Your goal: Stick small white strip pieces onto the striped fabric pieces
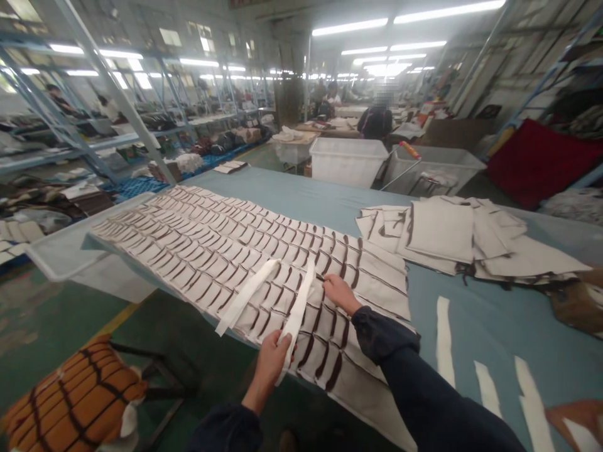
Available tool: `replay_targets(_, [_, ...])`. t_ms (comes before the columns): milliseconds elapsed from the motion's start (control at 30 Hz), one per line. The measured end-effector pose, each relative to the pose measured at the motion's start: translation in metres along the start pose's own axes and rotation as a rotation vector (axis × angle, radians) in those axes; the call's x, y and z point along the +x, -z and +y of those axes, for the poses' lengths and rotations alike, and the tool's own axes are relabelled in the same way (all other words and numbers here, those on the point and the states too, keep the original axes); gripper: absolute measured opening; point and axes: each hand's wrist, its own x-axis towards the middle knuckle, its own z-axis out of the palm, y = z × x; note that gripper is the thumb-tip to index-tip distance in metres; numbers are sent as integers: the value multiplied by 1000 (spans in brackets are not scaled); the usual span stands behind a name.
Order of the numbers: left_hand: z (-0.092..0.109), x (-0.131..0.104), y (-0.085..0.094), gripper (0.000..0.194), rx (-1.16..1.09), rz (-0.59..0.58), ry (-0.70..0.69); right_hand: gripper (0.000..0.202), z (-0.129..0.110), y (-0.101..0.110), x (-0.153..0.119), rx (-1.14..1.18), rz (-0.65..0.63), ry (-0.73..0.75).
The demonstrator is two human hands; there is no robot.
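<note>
Head view: left hand (273, 359), at the near edge of the desk (301, 194), with thumb and fingers closed on the near end of a white strip (300, 298). Strip stretched away from the left hand across the pale pieces (198, 251), far end just beside the right hand (336, 292). Right hand over the pieces, fingers curled in, at a thin dark item too small to name; impossible to tell whether gripped or only touched. Second strip (247, 296) to the left of the first, lying slantwise over the pieces and apart from both hands. Pieces dark-edged, overlapped in long rows along the near and left part of the desk.

To the right on the desk: a heap (443, 226) of larger pale panels; nearer, three loose strips, namely left (443, 339), middle (487, 389) and right (532, 402). Beyond the desk: a white bin (348, 162), a co-worker (375, 122) in dark clothing, and a red cloth (541, 163). At lower left: a stool with an orange cushion (75, 395), dark-striped.
</note>
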Motion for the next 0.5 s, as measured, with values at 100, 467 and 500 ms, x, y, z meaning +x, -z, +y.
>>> replay_targets(100, [-2,4,5,47,43,-10,-47,22,-1,7,-10,-62,35,3])
replay_targets(467, [-17,-36,40,67,170,167,-168,45,45,59,-194,179,104,-133])
replay_targets(500, [-23,-41,45,68,156,191,-153,46,55,59,-220,234,114,-201])
